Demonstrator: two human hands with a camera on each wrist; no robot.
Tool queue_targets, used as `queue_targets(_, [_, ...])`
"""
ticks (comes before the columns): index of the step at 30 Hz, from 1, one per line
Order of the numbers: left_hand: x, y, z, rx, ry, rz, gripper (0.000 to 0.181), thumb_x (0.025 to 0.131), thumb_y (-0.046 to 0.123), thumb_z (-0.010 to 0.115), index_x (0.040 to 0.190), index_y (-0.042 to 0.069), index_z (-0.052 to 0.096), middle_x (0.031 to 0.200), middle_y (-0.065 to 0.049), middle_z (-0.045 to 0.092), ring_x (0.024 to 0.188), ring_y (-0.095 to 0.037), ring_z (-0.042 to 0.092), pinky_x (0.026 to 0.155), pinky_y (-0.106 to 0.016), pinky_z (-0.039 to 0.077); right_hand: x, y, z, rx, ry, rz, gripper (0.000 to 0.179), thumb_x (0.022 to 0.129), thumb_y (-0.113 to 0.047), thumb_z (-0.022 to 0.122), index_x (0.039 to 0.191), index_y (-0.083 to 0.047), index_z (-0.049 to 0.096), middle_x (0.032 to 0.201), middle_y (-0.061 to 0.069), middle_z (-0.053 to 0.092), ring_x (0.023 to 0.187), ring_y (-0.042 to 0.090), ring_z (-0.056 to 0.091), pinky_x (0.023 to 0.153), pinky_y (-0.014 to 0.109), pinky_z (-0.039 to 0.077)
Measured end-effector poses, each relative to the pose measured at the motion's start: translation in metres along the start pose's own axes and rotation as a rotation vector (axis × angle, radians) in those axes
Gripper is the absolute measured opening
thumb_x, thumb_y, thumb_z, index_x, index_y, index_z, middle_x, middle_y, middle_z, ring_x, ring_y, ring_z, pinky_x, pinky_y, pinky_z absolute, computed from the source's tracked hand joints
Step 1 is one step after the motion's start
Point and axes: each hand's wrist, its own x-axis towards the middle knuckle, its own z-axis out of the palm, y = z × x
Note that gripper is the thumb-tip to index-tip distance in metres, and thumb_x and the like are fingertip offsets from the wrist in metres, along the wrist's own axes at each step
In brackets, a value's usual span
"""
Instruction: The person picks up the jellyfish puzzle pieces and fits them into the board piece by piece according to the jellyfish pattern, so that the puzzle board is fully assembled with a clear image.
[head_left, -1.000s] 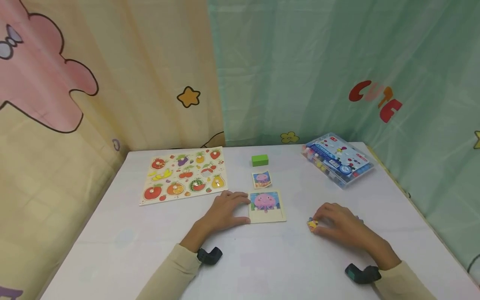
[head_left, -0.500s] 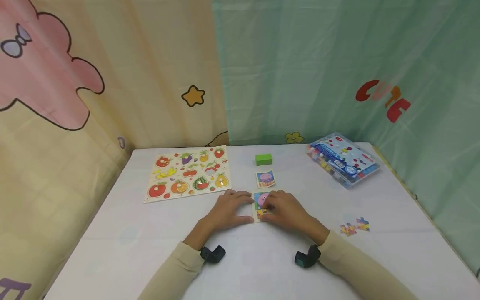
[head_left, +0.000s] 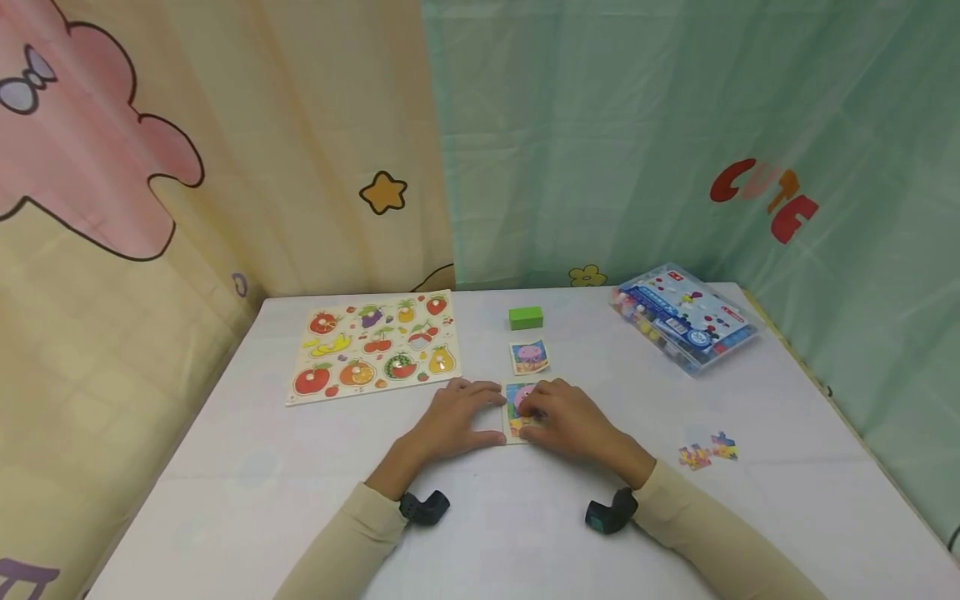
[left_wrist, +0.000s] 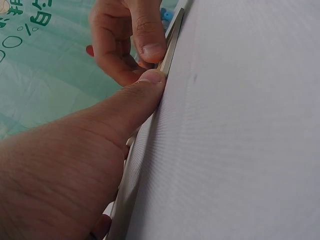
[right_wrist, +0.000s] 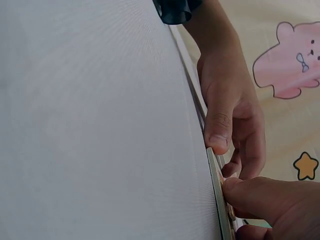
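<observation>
1. Head view reads "CUTE" in red and orange letters (head_left: pixel 763 200) on the green curtain (head_left: pixel 600 142); print on the clear plastic box (head_left: pixel 686 317) is too small to read.
2. One jellyfish puzzle board (head_left: pixel 514 414) lies on the white table (head_left: pixel 262 492) between both hands.
3. Left hand (head_left: pixel 448 422) lies flat, fingers straight, thumb at the board's left edge.
4. Right hand (head_left: pixel 566 421) covers the board, fingertips pressing down; any piece beneath is hidden.
5. One fruit puzzle (head_left: pixel 372 346), one green block (head_left: pixel 526 317), one small jellyfish card (head_left: pixel 529 357).
6. Two loose pieces (head_left: pixel 708 452) lie well to the right.
</observation>
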Motion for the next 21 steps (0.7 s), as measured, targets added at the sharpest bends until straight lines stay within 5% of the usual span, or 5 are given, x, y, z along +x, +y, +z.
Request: queue_targets(21, [-0.0001,0.0004,0.0002,-0.004,0.009,0.005,0.058,0.088,0.057,0.073,0.136,0.026,0.064,0.148,0.005,0.052,0.126,-0.023,0.045,0.096,-0.049,0.039,-0.0007,-0.0013,0.0041,0.001,0.0,0.005,0.021,0.084,-0.027,0.084,0.103,-0.02,0.078,0.095,-0.007,0.058,0.089,0.014,0.049,0.076,0.036,0.04])
